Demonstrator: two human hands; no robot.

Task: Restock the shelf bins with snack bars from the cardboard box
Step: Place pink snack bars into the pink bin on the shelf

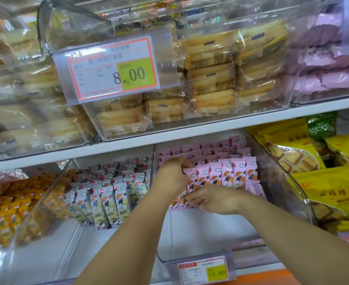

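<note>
Shelf bin point(210, 233): clear, seated on the lower shelf.
Pink snack bars point(227, 175): stood upright in rows inside the bin.
Right hand point(214, 199): front-row bars are pinched.
Left hand point(172, 171): seemingly curled round bars at the left; fingers partly hidden.

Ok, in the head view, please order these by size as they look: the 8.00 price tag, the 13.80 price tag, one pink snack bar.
1. 8.00 price tag, largest, but probably nearest the camera.
2. 13.80 price tag, which reaches the bottom edge.
3. pink snack bar, smallest.
</note>
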